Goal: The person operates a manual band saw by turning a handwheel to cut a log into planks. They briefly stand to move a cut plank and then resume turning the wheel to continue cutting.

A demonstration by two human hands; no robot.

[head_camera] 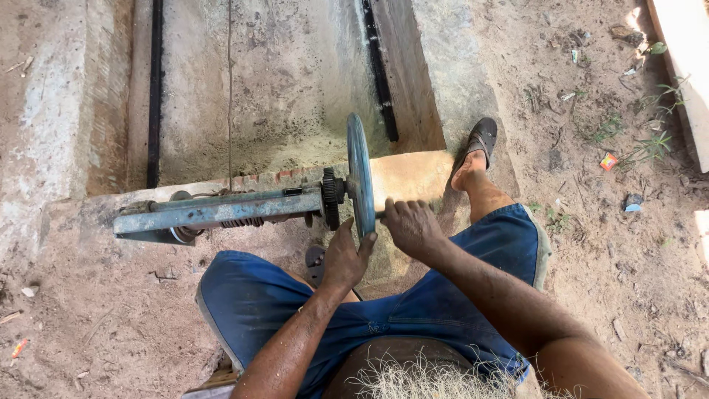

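The left hand (346, 257) was clamped on the near rim of the blue wheel (360, 174), thumb on one face and fingers on the other, while the right hand (413, 225) was closed around the short handle sticking out of the wheel's right side. The wheel stood upright on edge beside a black gear (331, 196), at the right end of a blue metal frame (214, 213) lying along the near edge of the concrete pit (281, 96). With both hands set to crank, the work looked under way, though nothing showed how much remained.
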